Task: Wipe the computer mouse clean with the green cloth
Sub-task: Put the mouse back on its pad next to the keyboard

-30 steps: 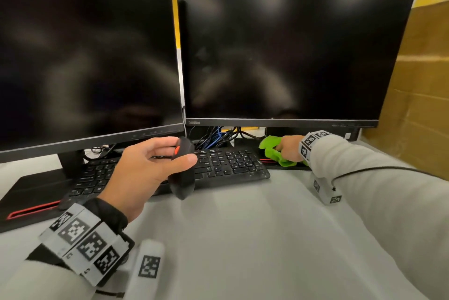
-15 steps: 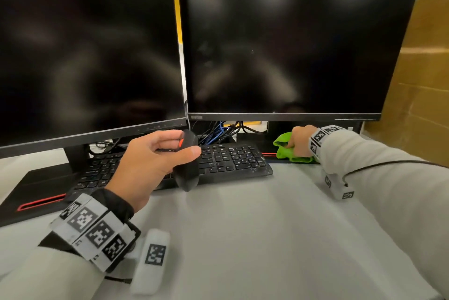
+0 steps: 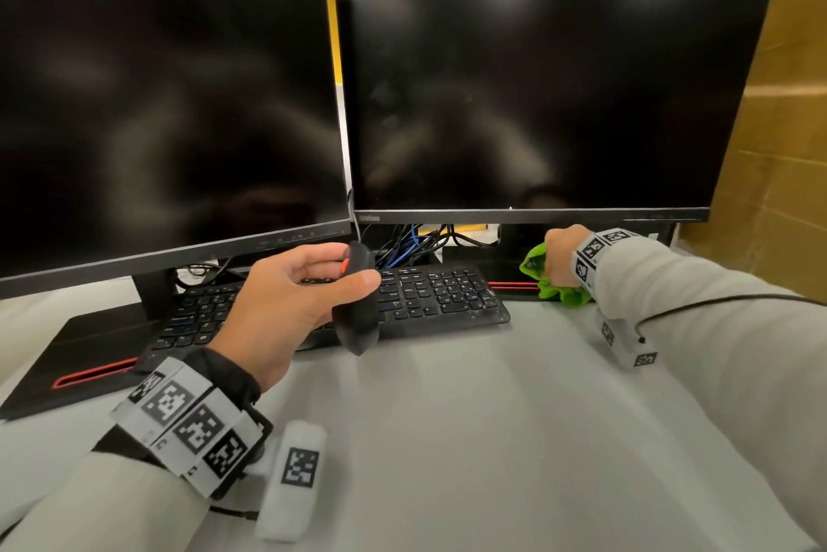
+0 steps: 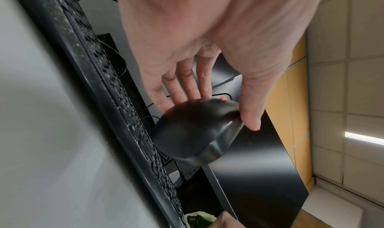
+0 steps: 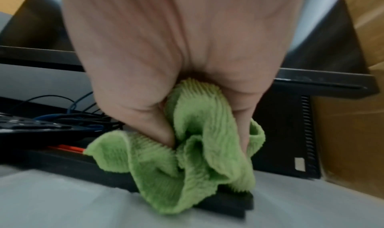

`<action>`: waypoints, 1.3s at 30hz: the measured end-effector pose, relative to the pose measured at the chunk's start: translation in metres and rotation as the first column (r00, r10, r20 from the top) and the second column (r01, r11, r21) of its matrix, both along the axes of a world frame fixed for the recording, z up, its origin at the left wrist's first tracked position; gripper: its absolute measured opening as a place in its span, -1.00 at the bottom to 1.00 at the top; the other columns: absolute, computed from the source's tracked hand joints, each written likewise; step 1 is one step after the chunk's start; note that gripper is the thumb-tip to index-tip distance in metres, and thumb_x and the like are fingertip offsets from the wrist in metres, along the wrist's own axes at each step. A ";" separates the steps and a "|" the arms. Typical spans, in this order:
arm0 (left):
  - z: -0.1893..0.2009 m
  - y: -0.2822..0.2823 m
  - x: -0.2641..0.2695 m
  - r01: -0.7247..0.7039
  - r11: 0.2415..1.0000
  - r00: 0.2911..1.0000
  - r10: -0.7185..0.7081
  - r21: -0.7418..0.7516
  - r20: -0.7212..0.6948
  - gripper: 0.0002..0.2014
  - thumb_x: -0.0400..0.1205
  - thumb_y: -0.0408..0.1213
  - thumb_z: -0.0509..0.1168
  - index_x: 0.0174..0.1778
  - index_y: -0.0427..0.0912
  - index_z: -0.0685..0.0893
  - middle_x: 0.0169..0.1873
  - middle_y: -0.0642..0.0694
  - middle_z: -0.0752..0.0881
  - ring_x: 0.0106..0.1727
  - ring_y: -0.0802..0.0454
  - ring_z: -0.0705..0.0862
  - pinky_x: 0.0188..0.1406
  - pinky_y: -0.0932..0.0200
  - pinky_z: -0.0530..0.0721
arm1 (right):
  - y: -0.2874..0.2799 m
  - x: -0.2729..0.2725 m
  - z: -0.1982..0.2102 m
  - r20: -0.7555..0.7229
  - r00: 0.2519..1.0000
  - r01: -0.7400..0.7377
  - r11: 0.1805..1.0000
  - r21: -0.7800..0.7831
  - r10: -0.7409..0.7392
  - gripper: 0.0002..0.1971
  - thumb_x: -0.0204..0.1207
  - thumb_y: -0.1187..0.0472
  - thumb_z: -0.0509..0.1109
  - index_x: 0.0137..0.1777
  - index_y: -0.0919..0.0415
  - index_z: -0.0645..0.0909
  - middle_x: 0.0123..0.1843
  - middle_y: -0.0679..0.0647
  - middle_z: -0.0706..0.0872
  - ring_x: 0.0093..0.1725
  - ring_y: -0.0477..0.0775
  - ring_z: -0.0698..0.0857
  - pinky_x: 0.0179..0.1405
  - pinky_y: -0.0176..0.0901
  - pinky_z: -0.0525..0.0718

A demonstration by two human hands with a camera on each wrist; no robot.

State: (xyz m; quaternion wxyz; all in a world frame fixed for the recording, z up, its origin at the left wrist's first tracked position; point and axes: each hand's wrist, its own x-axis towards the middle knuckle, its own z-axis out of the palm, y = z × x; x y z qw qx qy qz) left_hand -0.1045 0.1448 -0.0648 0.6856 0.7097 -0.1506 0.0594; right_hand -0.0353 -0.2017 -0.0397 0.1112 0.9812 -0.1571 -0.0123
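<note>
Since the earlier frames, the right hand (image 3: 559, 256) has gathered the crumpled green microfibre cloth (image 3: 557, 283) more fully into its grip, lifting it off the black monitor base (image 3: 510, 278), while the left hand (image 3: 286, 301) stays raised with the black, rounded plastic computer mouse (image 3: 358, 310). The left grip is closed on the mouse: thumb on one flank, fingers (image 4: 187, 83) on the other, red scroll wheel (image 3: 345, 266) toward 12 o'clock. The mouse hangs above the black keyboard (image 3: 443, 292), its long axis running roughly 12 to 6 o'clock. The right grip is bunched around the cloth at the grey table (image 3: 447, 439) edge of the base. The cloth lies at about 3 o'clock from the mouse, well apart; the judgement is that the right hand must travel toward 9 o'clock to meet it.
</note>
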 end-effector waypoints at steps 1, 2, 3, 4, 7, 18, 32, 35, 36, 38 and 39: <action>-0.001 0.000 0.000 0.002 1.000 1.000 -0.002 -0.002 0.001 -0.40 0.16 0.00 0.82 0.13 0.07 0.89 0.05 -0.05 0.91 0.22 -0.14 0.87 0.39 -0.29 0.74 | 0.007 -0.002 0.003 0.018 1.000 -0.013 1.000 -0.018 0.014 -0.69 0.56 -0.08 0.41 0.08 0.15 0.55 -0.23 0.02 0.57 -0.22 0.07 0.65 -0.13 -0.10 0.70; -0.001 -0.001 0.000 0.007 1.000 1.000 -0.007 -0.001 0.000 -0.38 0.16 0.03 0.80 0.17 0.05 0.88 0.05 -0.04 0.91 0.23 -0.13 0.86 0.38 -0.27 0.74 | 0.013 -0.004 0.007 0.025 0.999 -0.038 0.999 -0.037 0.039 -0.73 0.57 -0.06 0.38 -0.05 0.15 0.50 -0.24 0.02 0.56 -0.24 0.04 0.64 -0.11 -0.11 0.73; -0.001 -0.001 0.001 0.004 1.000 1.000 -0.004 0.000 -0.002 -0.35 0.17 0.05 0.80 0.19 0.04 0.86 0.06 -0.02 0.92 0.23 -0.11 0.86 0.39 -0.26 0.74 | 0.020 -0.007 0.013 0.024 0.997 -0.067 0.997 -0.037 0.068 -0.72 0.59 -0.03 0.35 -0.16 0.16 0.45 -0.23 0.02 0.57 -0.29 0.00 0.60 -0.14 -0.14 0.73; -0.001 -0.002 0.001 0.000 1.000 1.000 0.000 -0.005 -0.004 -0.35 0.19 0.07 0.80 0.20 0.03 0.84 0.07 0.00 0.92 0.23 -0.07 0.86 0.41 -0.25 0.72 | 0.028 -0.011 0.020 0.022 0.996 -0.087 0.996 -0.030 0.088 -0.72 0.60 0.00 0.33 -0.22 0.16 0.43 -0.22 0.01 0.59 -0.32 -0.04 0.57 -0.21 -0.20 0.70; 0.003 -0.002 -0.003 0.019 1.000 1.000 -0.020 -0.018 -0.015 -0.58 0.37 0.01 0.70 0.11 -0.02 0.88 0.06 -0.04 0.93 0.22 -0.01 0.87 0.49 -0.18 0.67 | 0.047 -0.025 0.045 0.048 0.984 -0.176 0.982 0.075 0.173 -0.85 0.53 0.11 0.38 -0.01 0.16 0.61 -0.11 0.03 0.72 -0.19 0.00 0.71 -0.22 -0.17 0.76; 0.006 -0.004 -0.011 0.162 0.982 0.987 -0.160 -0.096 0.021 -0.44 0.35 0.04 0.70 0.25 -0.09 0.87 0.16 -0.14 0.91 0.27 -0.08 0.85 0.60 -0.36 0.57 | 0.135 -0.074 0.061 0.442 0.779 -0.607 0.712 0.353 0.444 -0.64 0.28 -0.06 0.69 -0.01 0.00 0.68 0.09 -0.05 0.70 0.01 -0.04 0.68 -0.20 -0.22 0.56; 0.001 -0.008 -0.012 0.256 0.947 0.966 -0.256 -0.195 0.027 -0.62 0.39 -0.17 0.57 0.13 -0.15 0.92 0.13 -0.18 0.91 0.11 -0.06 0.89 0.19 0.03 0.79 | 0.143 -0.076 0.025 0.522 0.629 -0.732 0.212 0.648 0.576 -0.14 0.23 0.54 0.47 0.57 0.01 0.47 0.20 0.07 0.79 0.10 0.18 0.80 0.02 0.11 0.82; 0.000 -0.007 -0.008 0.184 0.961 0.983 -0.183 -0.206 0.025 -0.45 0.32 -0.07 0.63 0.22 -0.23 0.89 0.16 -0.24 0.90 0.25 -0.26 0.86 0.39 -0.15 0.76 | 0.138 -0.081 0.022 0.647 0.672 -0.740 0.347 0.576 0.359 -0.25 0.31 0.34 0.58 0.51 -0.10 0.50 0.36 -0.06 0.67 0.38 0.06 0.66 0.09 -0.25 0.67; 0.000 -0.006 -0.006 0.163 0.963 0.987 -0.160 -0.216 0.031 -0.42 0.31 -0.06 0.65 0.22 -0.25 0.88 0.16 -0.25 0.90 0.28 -0.30 0.84 0.41 -0.18 0.75 | 0.140 -0.086 0.020 0.732 0.623 -0.769 0.384 0.511 0.275 -0.42 0.34 0.27 0.58 0.36 -0.08 0.57 0.23 -0.09 0.70 0.23 -0.03 0.71 -0.05 -0.38 0.61; -0.002 -0.006 -0.003 0.127 0.967 0.992 -0.122 -0.223 0.035 -0.43 0.29 -0.04 0.74 0.19 -0.22 0.90 0.14 -0.26 0.90 0.28 -0.30 0.84 0.42 -0.20 0.74 | 0.150 -0.102 0.018 0.844 0.500 -0.836 0.361 0.413 0.194 -0.70 0.37 0.21 0.57 0.06 0.00 0.60 -0.09 -0.05 0.72 -0.15 -0.05 0.73 -0.28 -0.41 0.58; -0.003 -0.006 -0.002 0.107 0.968 0.994 -0.102 -0.226 0.033 -0.45 0.29 -0.03 0.76 0.16 -0.20 0.91 0.12 -0.26 0.91 0.24 -0.27 0.85 0.39 -0.18 0.75 | 0.156 -0.108 0.017 0.852 0.484 -0.853 0.327 0.407 0.202 -0.73 0.36 0.17 0.58 0.00 0.03 0.59 -0.17 -0.04 0.72 -0.26 -0.03 0.72 -0.34 -0.34 0.61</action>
